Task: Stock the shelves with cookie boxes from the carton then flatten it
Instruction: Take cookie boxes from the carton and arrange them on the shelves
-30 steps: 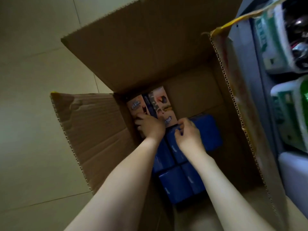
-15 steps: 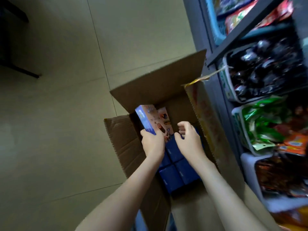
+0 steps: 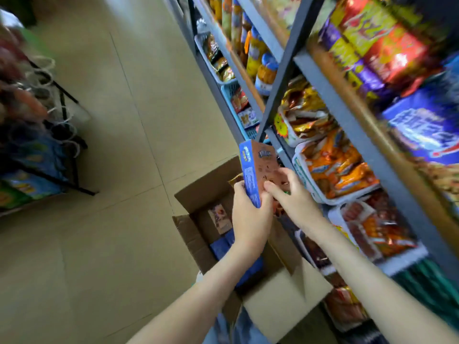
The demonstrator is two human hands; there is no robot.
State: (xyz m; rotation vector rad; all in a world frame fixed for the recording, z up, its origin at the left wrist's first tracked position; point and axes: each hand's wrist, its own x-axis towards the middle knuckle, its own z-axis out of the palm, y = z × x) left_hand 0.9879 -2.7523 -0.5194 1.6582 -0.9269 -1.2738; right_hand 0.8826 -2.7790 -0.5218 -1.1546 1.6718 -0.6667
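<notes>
Now, head view: an open carton sits at lower centre; shelves fill the right of the frame.
Cookie box: upright at centre, above the carton, near a shelf post, not yet on any shelf.
Left hand: fingers wrapped round the box's lower blue edge.
Right hand: fingers bent onto the brown face, steadying it.
In the carton: more blue boxes.
Doing it well: probably keep both hands on, find a free gap, slide it in face outward, clear of the snack bags.
Writing: a logo on the face and yellow print on the blue side, both too blurred to read.
</notes>
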